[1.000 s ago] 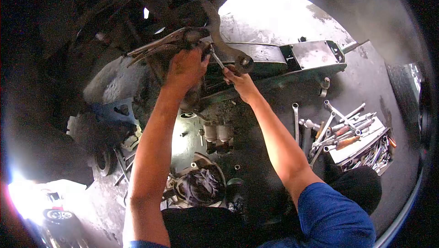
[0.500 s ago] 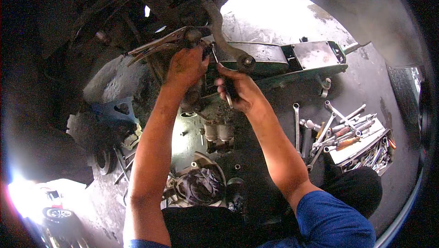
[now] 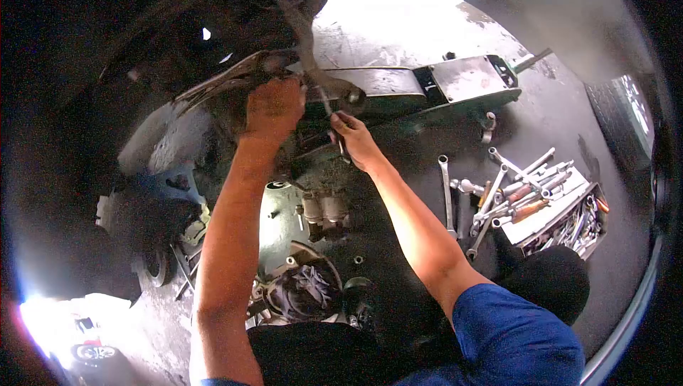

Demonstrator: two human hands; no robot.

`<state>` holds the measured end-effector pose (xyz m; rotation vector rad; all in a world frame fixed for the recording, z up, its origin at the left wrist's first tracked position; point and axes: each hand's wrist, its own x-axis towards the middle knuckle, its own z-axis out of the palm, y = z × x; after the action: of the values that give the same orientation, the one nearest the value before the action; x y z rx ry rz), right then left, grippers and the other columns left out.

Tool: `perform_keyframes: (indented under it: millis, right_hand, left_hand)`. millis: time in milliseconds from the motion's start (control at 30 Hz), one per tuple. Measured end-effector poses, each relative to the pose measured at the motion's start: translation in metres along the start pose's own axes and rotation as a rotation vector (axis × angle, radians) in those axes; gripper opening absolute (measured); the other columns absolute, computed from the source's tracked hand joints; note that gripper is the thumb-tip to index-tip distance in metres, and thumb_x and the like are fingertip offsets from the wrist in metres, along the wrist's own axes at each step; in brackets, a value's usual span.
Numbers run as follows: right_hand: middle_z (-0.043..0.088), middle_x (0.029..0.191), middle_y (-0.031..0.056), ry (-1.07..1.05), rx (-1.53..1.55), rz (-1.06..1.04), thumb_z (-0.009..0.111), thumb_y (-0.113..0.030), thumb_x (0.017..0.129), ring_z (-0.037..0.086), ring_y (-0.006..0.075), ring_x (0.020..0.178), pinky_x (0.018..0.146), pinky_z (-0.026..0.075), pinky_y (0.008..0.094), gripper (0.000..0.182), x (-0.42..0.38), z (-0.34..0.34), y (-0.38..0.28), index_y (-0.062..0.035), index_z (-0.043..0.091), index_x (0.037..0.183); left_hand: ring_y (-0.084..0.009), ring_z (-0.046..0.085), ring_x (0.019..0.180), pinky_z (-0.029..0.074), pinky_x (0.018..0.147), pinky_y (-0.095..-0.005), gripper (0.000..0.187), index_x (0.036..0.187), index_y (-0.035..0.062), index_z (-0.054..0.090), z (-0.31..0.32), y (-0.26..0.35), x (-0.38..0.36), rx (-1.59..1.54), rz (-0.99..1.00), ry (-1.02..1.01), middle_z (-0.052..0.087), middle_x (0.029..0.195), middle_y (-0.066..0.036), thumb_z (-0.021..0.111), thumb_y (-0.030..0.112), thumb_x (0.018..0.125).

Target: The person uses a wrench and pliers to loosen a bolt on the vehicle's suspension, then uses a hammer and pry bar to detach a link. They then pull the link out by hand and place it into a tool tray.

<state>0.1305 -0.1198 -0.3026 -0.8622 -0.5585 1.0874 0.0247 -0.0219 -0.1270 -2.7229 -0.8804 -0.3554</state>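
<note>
Since half a second ago, my right hand (image 3: 353, 140) has turned its grip and now points the wrench (image 3: 329, 110) up toward the joint; fingers closed around its handle. Nearer me, loose spanners (image 3: 498, 197) and a tool tray (image 3: 562, 219) lie on the floor to my right. My left hand (image 3: 274, 107) is closed around the locking pliers (image 3: 228, 80) clamped at the suspension arm (image 3: 313, 66). Beyond stands the green floor jack (image 3: 427, 87).
</note>
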Motion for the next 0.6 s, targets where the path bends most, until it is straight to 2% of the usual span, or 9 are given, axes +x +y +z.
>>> perform_keyframes:
  millis: [67,167,300,400,500,600]
  right_hand:
    - [0.054,0.076,-0.0051,-0.043,-0.116,0.019,0.061,-0.035,0.101,0.051,0.0059,0.071,0.064,0.039,0.0223,0.028,-0.004,-0.003,-0.009,-0.0077,0.063,0.098]
    - [0.055,0.077,-0.0045,-0.037,-0.055,0.024,0.059,-0.037,0.101,0.050,0.0061,0.070,0.064,0.038,0.0232,0.030,-0.021,-0.005,-0.005,-0.0077,0.062,0.096]
    - [0.055,0.078,-0.0044,-0.044,-0.063,0.122,0.061,-0.035,0.101,0.048,0.0065,0.068,0.061,0.038,0.0236,0.029,-0.039,-0.007,-0.001,-0.0059,0.064,0.105]
    - [0.058,0.080,-0.0031,-0.011,-0.013,0.167,0.063,-0.036,0.099,0.051,0.0068,0.069,0.060,0.040,0.0236,0.032,-0.047,-0.004,-0.005,-0.0050,0.065,0.104]
    - [0.058,0.077,-0.0032,0.001,0.041,0.186,0.062,-0.038,0.099,0.054,0.0077,0.067,0.057,0.040,0.0239,0.032,-0.048,-0.001,-0.006,-0.0062,0.063,0.102]
    - [0.057,0.073,-0.0027,-0.082,-0.050,0.224,0.062,-0.036,0.100,0.054,0.0086,0.064,0.055,0.040,0.0240,0.030,-0.051,-0.010,-0.012,-0.0069,0.063,0.099]
  left_hand:
    - [-0.0371,0.071,0.086,0.057,0.075,-0.0491,0.026,0.094,0.0068,0.070,-0.006,0.006,0.004,0.022,-0.028,-0.041,0.071,0.090,-0.020,0.058,0.029,0.095]
    - [-0.0348,0.072,0.085,0.057,0.074,-0.0481,0.022,0.089,0.0079,0.070,-0.009,0.011,0.006,0.080,-0.010,-0.024,0.071,0.088,-0.018,0.058,0.025,0.094]
    - [-0.0326,0.073,0.079,0.058,0.068,-0.0462,0.017,0.085,0.0083,0.070,-0.010,0.012,0.009,0.170,0.054,-0.036,0.072,0.084,-0.016,0.059,0.020,0.091]
    - [-0.0324,0.073,0.073,0.058,0.065,-0.0444,0.014,0.084,0.0074,0.070,-0.005,0.016,0.005,0.238,0.064,-0.017,0.071,0.078,-0.015,0.060,0.016,0.088]
    - [-0.0325,0.073,0.073,0.058,0.065,-0.0445,0.012,0.084,0.0079,0.070,-0.001,0.018,0.004,0.212,0.016,0.008,0.071,0.078,-0.016,0.061,0.016,0.085]
    - [-0.0324,0.073,0.075,0.058,0.066,-0.0446,0.011,0.084,0.0077,0.070,-0.007,0.015,-0.006,0.172,0.100,0.126,0.072,0.080,-0.016,0.061,0.015,0.084]
